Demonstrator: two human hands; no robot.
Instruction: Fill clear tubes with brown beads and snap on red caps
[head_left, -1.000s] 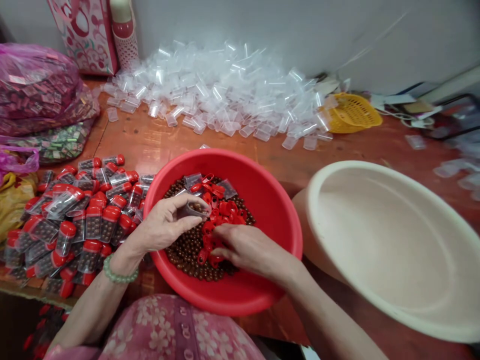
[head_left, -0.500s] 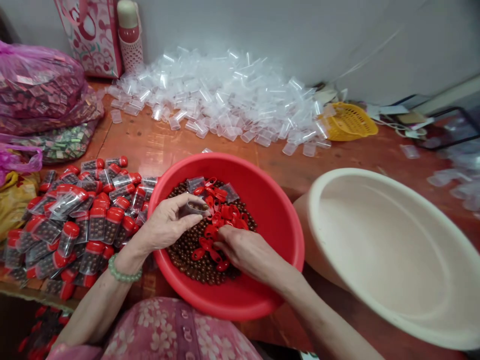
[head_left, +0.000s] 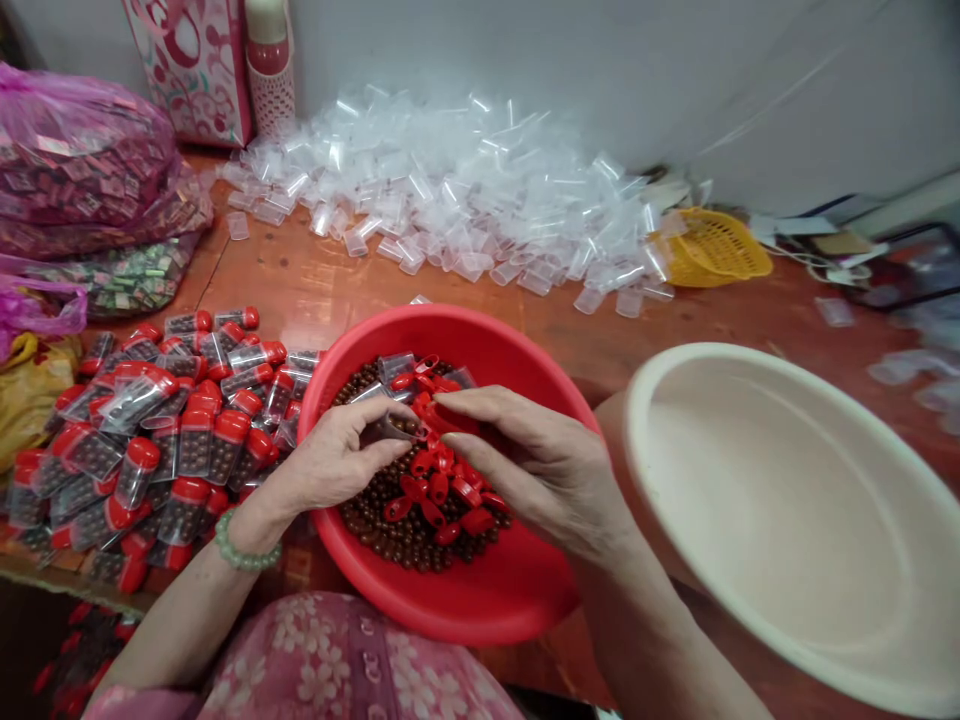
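My left hand (head_left: 337, 455) holds a small clear plastic vial (head_left: 386, 430) with brown beads inside, its mouth toward my right hand. My right hand (head_left: 525, 460) is pinched at the vial's mouth, its fingertips on a red plastic cap (head_left: 433, 415), which they partly hide. Both hands are over a red plastic basin (head_left: 457, 330) holding loose brown beads (head_left: 375, 510) and several red caps (head_left: 442, 495). On the table to the left lies a heap of capped vials filled with beads (head_left: 180, 445).
A large cream plastic basin (head_left: 772, 520) tilts at the right. Behind the red basin, a big pile of clear vials (head_left: 450, 190) covers the orange wooden table (head_left: 322, 270). Pink bags of small packets (head_left: 75, 160) lie far left; a yellow basket (head_left: 712, 250) stands far right.
My right hand has risen from the red caps in the basin and come to the vial's mouth, now pinching a cap. My left hand stays nearly still with the vial.
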